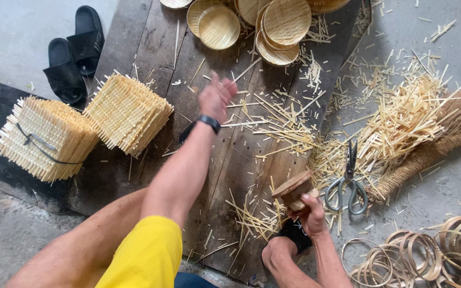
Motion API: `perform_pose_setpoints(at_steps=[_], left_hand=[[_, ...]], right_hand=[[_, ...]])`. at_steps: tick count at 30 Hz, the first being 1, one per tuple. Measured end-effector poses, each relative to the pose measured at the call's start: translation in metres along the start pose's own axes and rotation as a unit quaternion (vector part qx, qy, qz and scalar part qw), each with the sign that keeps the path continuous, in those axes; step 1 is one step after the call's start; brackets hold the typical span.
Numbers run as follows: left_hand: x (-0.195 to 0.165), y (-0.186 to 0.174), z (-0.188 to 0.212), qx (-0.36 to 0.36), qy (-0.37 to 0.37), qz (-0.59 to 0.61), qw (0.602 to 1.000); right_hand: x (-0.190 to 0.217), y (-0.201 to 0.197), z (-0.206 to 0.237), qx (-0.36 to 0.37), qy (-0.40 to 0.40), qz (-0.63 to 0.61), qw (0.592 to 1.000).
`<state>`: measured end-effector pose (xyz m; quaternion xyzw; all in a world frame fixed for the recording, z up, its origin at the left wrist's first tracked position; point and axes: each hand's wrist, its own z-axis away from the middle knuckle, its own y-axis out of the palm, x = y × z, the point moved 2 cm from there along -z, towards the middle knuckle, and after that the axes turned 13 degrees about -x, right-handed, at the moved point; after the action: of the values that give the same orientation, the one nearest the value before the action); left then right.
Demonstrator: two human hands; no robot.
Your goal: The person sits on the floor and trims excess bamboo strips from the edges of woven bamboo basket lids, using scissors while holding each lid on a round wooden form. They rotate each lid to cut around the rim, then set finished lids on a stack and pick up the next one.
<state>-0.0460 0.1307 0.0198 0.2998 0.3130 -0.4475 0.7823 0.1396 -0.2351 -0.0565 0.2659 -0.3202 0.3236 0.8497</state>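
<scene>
Left hand (217, 97) stretched out over boards (225, 160), fingers loose, holding nothing, wristband on. Right hand (311, 213) clamped on round wood block (293, 190) low by knee. Scissors (349, 180) just beside block, lying in bamboo scraps (401, 120). 2 mat stacks (81, 128) left, small baskets (252, 24) up top, hoops (428, 253) bottom right.

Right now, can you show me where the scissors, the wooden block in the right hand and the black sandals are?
scissors (349, 178): head view, on the pivot area.
wooden block (293, 188): head view, on its round top.
black sandals (76, 50): head view, on the strap of one sandal.
</scene>
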Motion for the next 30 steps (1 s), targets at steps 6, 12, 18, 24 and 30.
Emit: perform_pose_setpoints(at_steps=[6, 12, 18, 24, 30], left_hand=[[0.140, -0.066, 0.093, 0.200, -0.233, -0.437, 0.845], [0.156, -0.078, 0.098, 0.192, 0.081, -0.255, 0.944], [0.038, -0.094, 0.024, 0.158, 0.539, -0.464, 0.685], [-0.106, -0.192, -0.067, -0.160, 0.377, -0.717, 0.564], [-0.121, -0.236, -0.072, -0.086, 0.236, -0.789, 0.561]], right_hand=[[0.003, 0.029, -0.005, 0.070, 0.020, 0.006, 0.997], [0.009, 0.043, -0.016, -0.029, 0.037, -0.031, 0.998], [-0.021, 0.033, -0.039, -0.086, -0.033, 0.165, 0.982], [-0.040, 0.022, -0.040, -0.079, 0.027, 0.095, 0.992], [-0.039, 0.018, -0.035, -0.084, 0.015, 0.136, 0.987]])
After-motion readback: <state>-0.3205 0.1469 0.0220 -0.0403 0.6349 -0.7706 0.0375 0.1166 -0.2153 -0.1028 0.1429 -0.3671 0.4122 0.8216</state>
